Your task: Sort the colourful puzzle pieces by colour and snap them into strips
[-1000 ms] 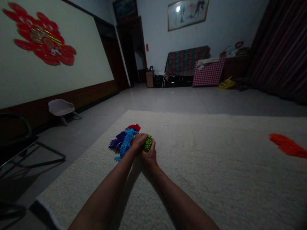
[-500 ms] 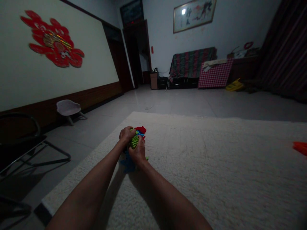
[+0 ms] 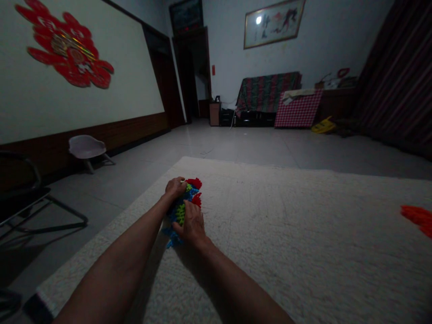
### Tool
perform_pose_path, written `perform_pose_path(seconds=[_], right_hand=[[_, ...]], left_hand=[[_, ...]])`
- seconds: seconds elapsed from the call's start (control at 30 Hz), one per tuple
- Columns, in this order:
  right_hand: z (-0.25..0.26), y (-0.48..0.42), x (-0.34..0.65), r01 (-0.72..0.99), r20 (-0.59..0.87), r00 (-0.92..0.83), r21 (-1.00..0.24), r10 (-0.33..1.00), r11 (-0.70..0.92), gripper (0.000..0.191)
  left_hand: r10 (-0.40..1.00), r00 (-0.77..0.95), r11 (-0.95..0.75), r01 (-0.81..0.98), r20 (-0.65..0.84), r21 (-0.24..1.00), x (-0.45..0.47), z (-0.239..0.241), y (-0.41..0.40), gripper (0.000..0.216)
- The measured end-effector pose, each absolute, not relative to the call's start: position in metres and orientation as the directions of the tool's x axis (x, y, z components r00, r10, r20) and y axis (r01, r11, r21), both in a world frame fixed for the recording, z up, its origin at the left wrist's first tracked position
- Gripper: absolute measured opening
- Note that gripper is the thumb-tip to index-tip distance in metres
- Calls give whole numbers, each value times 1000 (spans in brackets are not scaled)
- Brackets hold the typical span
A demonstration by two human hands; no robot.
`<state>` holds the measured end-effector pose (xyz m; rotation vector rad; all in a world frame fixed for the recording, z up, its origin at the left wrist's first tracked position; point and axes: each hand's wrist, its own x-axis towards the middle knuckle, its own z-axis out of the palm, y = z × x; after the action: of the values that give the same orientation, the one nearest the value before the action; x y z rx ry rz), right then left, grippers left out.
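- The green piece (image 3: 181,212) that stood clear between the hands a second ago now sits pressed down onto the blue pieces (image 3: 175,225), with the red pieces (image 3: 195,183) at the far end.
- The left hand (image 3: 175,186) has shifted to cup the pile's far end; the right hand (image 3: 192,225) lies closed over the near side.
- The whole bundle rests on the cream rug (image 3: 286,234), near its left edge; judging by that, the pieces are being gathered together.
- The orange piece (image 3: 418,217) lies well apart, far right.

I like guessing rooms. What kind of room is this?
Probably a living room at home: a covered sofa by the far wall, a framed picture above it, and a cream carpet where both hands press a colourful spiky pile.
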<state>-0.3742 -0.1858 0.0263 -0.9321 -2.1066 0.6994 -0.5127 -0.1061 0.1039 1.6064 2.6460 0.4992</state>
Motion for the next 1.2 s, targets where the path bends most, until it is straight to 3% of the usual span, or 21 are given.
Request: perform_pose_path(seconds=[0.2, 0.43, 0.63, 0.7, 0.8, 0.9, 1.0, 1.2], right_hand=[[9, -200, -371, 418, 391, -530, -651, 752, 633, 80], [13, -198, -373, 411, 347, -593, -646, 726, 644, 88], [20, -199, -337, 313, 485, -601, -589, 635, 745, 77], [18, -197, -315, 281, 554, -576, -556, 601, 782, 73], [13, -188, -270, 318, 616, -520, -504, 592, 803, 66], [4, -173, -208, 465, 594, -461, -472, 659, 749, 58], [-5, -158, -134, 653, 563, -326, -447, 760, 611, 52], [-12, -141, 23, 856, 569, -20, -416, 822, 308, 45]], left_hand=[[880, -446, 400, 881, 162, 251, -515, 96, -107, 41], [915, -385, 356, 911, 121, 210, -510, 98, -110, 48], [920, -355, 326, 929, 168, 178, -488, 112, -120, 46], [928, -296, 264, 951, 225, 159, -473, 111, -122, 39], [936, -87, 45, 991, 342, 129, -440, 97, -124, 37], [907, 88, -174, 969, 411, 177, -395, 70, -124, 36], [912, 188, -295, 918, 364, 264, -345, 40, -122, 37], [883, 262, -394, 864, 389, 314, -269, 0, -114, 36]])
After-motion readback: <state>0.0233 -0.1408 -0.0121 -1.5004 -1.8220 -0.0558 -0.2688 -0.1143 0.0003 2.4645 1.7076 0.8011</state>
